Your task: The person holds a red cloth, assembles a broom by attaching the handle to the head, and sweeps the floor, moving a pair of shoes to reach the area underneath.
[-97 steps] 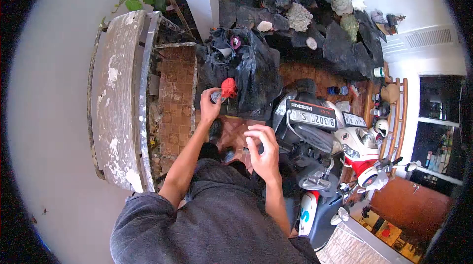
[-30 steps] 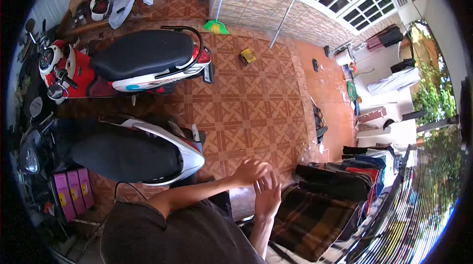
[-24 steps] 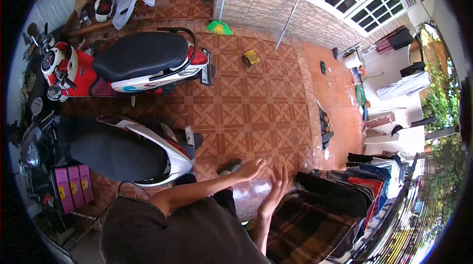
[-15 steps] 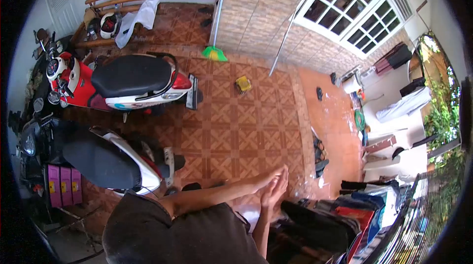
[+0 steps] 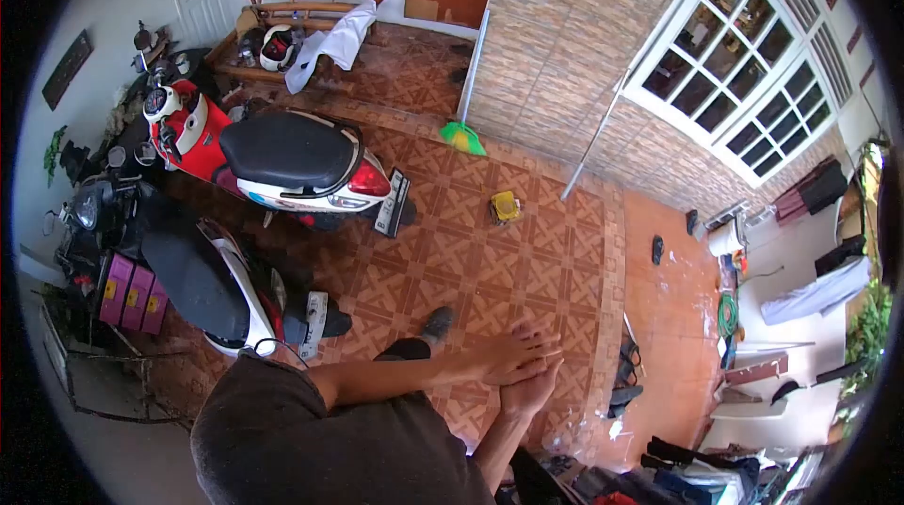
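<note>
My left hand (image 5: 511, 357) reaches across from the left with its fingers stretched out and a little apart. It meets my right hand (image 5: 529, 394), which comes up from below. The two hands touch near the fingers, and part of the right hand's fingers is hidden by the left. No object shows in either hand. Both hands are held in front of my body above the tiled floor (image 5: 471, 269). A grey-shod foot (image 5: 436, 324) shows just left of them on the tiles.
A red and white scooter (image 5: 292, 152) and a dark scooter (image 5: 193, 265) stand on the left. A yellow object (image 5: 505, 207) sits on the floor, with a green broom (image 5: 463, 138) against the wall. Dark sandals (image 5: 625, 382) lie right; clothes (image 5: 702, 477) hang lower right.
The hands have gone from pressed together lengthwise to the left lying crosswise over the right, fingers more spread. The view has shifted, and a foot has come into sight.
</note>
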The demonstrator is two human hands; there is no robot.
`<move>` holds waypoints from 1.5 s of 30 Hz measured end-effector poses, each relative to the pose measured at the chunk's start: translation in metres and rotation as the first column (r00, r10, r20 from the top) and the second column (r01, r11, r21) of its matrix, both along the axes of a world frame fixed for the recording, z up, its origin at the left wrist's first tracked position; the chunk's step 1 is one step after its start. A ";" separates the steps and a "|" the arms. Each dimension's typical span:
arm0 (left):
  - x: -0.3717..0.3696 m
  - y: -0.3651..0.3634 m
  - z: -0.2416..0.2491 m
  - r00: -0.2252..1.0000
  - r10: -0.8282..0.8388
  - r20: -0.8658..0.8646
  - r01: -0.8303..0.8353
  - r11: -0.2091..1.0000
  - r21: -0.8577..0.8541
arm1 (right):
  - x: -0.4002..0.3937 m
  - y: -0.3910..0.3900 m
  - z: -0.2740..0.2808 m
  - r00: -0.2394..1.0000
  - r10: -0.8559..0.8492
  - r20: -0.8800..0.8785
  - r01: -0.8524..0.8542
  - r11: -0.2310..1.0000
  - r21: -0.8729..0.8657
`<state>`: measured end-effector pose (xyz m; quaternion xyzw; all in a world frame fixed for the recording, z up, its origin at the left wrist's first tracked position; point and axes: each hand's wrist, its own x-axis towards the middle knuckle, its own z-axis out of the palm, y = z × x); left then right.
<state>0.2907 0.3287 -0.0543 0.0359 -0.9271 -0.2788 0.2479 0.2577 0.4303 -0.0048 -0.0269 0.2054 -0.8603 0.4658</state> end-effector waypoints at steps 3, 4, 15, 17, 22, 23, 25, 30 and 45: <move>-0.035 -0.050 -0.024 0.999 0.043 0.006 -0.042 0.998 -0.048 | -0.033 -0.028 -0.008 0.997 -0.018 -0.071 0.019 1.000 0.018; -0.048 -0.067 -0.042 0.997 0.067 -0.022 -0.068 0.996 -0.050 | -0.047 -0.033 -0.009 0.987 -0.017 -0.159 0.029 0.997 0.074; -0.191 -0.259 -0.067 0.983 -0.030 0.180 -0.080 0.816 0.572 | -0.253 -0.153 -0.004 0.846 0.038 -0.532 0.236 0.868 0.436; -0.203 -0.288 -0.057 0.986 0.025 0.163 -0.124 0.768 0.628 | -0.289 -0.179 -0.011 0.852 0.115 -0.511 0.192 0.839 0.509; -0.205 -0.346 -0.083 0.956 0.265 0.123 -0.266 0.619 0.739 | -0.344 -0.278 -0.028 0.874 0.231 -0.426 0.068 0.812 0.580; -0.202 -0.357 -0.096 0.940 0.336 0.062 -0.262 0.594 0.761 | -0.350 -0.302 -0.034 0.881 0.262 -0.395 0.003 0.830 0.558; -0.179 -0.387 -0.065 0.895 0.366 0.256 -0.404 0.416 0.815 | -0.365 -0.354 -0.047 0.872 0.339 -0.353 -0.117 0.844 0.523; -0.171 -0.460 -0.102 0.738 0.628 0.246 -0.569 0.384 0.727 | -0.392 -0.506 -0.063 0.841 0.486 -0.239 -0.314 0.798 0.514; -0.225 -0.660 -0.084 0.348 0.932 0.105 -0.298 0.004 0.954 | -0.485 -0.827 -0.045 0.712 0.664 -0.227 -0.533 0.722 0.441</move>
